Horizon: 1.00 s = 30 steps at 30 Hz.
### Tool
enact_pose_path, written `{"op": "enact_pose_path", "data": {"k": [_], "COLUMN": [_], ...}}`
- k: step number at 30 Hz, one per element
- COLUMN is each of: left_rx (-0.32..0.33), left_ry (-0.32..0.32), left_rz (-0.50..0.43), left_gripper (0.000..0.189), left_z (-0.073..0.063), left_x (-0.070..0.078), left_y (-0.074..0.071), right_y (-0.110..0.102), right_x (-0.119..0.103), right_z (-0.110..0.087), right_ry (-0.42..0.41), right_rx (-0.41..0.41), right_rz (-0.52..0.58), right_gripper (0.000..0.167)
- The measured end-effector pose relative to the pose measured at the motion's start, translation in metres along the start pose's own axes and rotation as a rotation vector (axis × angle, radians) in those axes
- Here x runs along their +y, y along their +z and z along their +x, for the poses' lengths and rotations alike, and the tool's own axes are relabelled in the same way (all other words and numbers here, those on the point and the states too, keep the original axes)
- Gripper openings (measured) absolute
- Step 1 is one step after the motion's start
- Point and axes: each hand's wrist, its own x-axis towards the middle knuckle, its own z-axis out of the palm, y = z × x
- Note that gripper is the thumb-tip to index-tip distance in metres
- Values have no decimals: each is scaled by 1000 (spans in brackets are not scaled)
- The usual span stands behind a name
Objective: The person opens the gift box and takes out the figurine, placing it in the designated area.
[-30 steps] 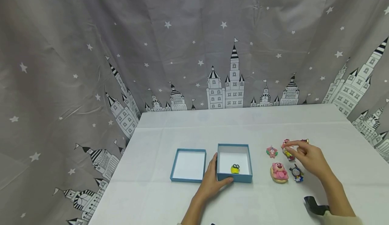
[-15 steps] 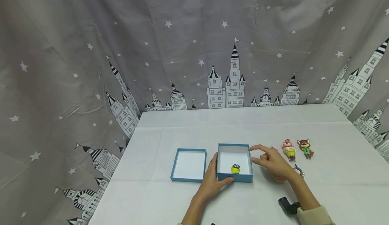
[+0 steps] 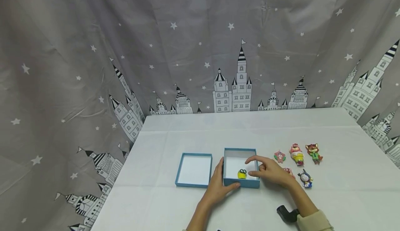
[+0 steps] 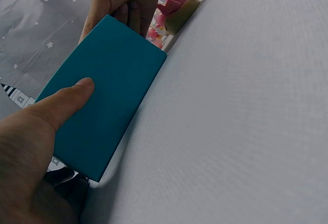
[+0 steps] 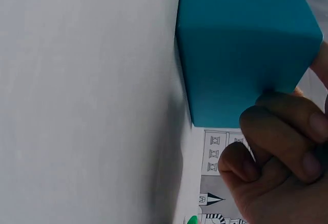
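Note:
My left hand grips the near left corner of a blue box with a white inside. In the left wrist view its thumb lies on the front of the box. A small yellow toy figure with big round eyes is in the box, near the front wall. My right hand reaches over the right wall, thumb and index finger apart, thumb tip close beside the figure. The right wrist view shows its other fingers curled by the outside of the box.
The blue-rimmed lid lies left of the box. To the right are a pink starfish-like toy, a pink toy in yellow, a fox toy, a dark blue toy and a pink bear, partly hidden. A grey castle-print curtain hangs behind.
My right hand has moved left from above the toys, past the box's right wall and into the space over the yellow figure. My left hand keeps its grip on the box.

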Motion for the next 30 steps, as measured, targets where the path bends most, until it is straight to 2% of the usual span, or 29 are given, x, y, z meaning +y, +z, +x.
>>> {"op": "enact_pose_path", "data": {"k": [10,16,26,30], "left_rx": [-4,23,65,67], "left_ry": [-9,11,51,55], "left_rz": [-1,-5,-46,-46], "left_gripper": [103,102,101,101], "left_z": [-1,-1,-1,-1], "left_x": [1,0,-1,-1], "left_y": [0,2,4,4], "right_y": [8,13,13,14], "right_x": [-2,-8,-14,-18], "right_z": [-1,-1,3,6], "right_ry": [-16,28,22,56], "right_rx": [16,32,14,14], "right_rz": [-184,-271,-310,-307], "right_gripper": [35,34,32,32]}}
